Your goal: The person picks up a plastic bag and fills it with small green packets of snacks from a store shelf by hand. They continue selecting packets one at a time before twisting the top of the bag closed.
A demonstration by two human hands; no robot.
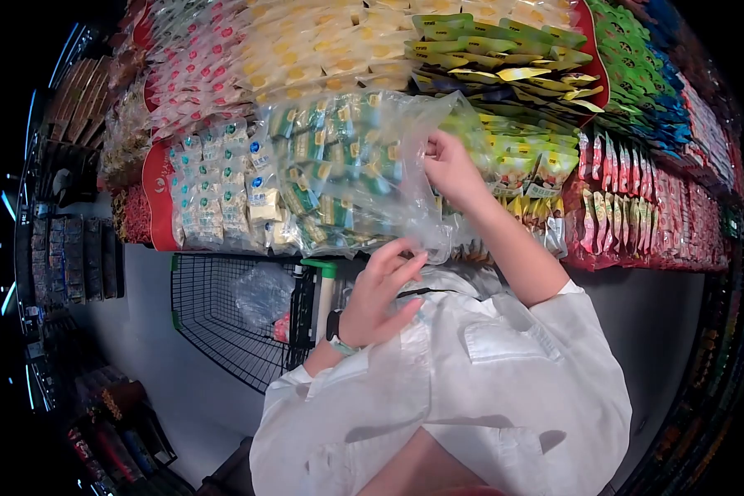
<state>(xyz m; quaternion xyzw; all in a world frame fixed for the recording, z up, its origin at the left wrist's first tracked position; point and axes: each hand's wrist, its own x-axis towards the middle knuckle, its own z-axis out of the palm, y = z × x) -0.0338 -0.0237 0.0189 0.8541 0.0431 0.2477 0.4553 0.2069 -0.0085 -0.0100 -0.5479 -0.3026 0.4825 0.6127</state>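
The snack display [223, 190] backs the shopping cart [215, 322] at 7 o'clock and the clear plastic bag [355, 165], which the right hand [450, 165] pinches at its 2 o'clock edge while the left hand [384, 289], fingers spread, touches its 6 o'clock edge.

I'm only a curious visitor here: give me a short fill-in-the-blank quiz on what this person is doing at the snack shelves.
1. Of the left hand and the right hand, the one higher on the clear plastic bag is the ____ one.
2. The watch sits on the ____ wrist.
3. The black wire shopping cart has a ____ handle.

Missing words: right; left; green.
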